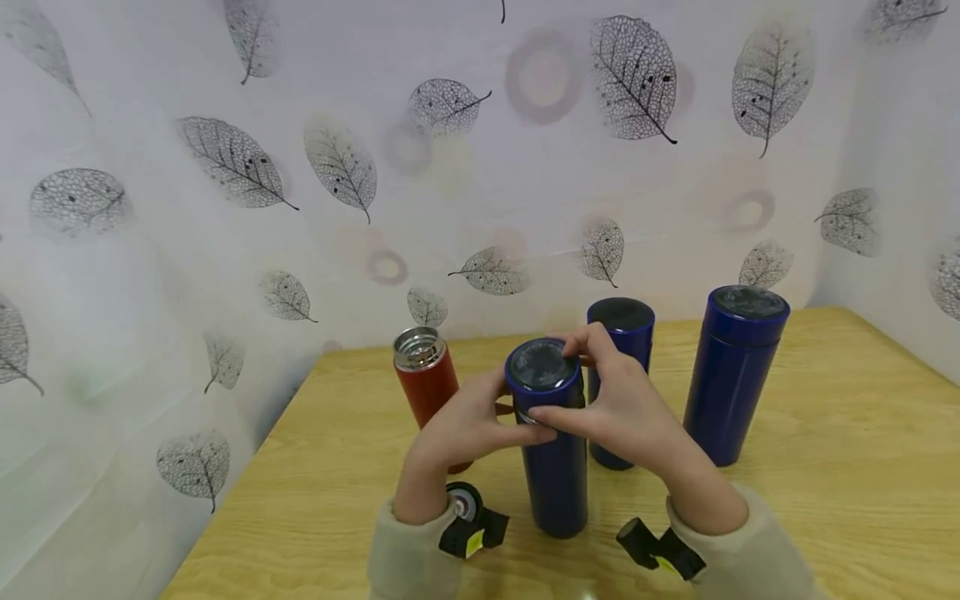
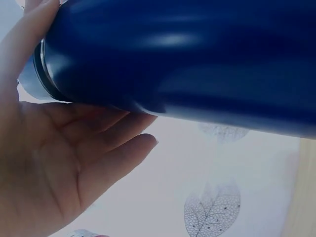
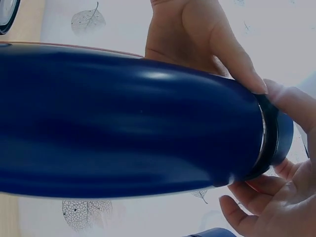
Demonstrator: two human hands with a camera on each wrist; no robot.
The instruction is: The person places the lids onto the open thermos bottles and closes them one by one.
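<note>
A dark blue thermos bottle stands upright on the table in the head view, between both hands. My right hand grips its lid with thumb and fingers on opposite sides. My left hand holds the bottle's upper part, its thumb near the front and its fingers behind. A dark band and thin silvery line show between lid and body in the right wrist view, where the right hand is at the lid. Some left-hand fingers extend below the bottle in the left wrist view.
An uncapped red thermos with a steel mouth stands left on the wooden table. Two capped blue thermoses stand right. A round black-rimmed thing shows beside the left wrist. A leaf-patterned curtain hangs behind.
</note>
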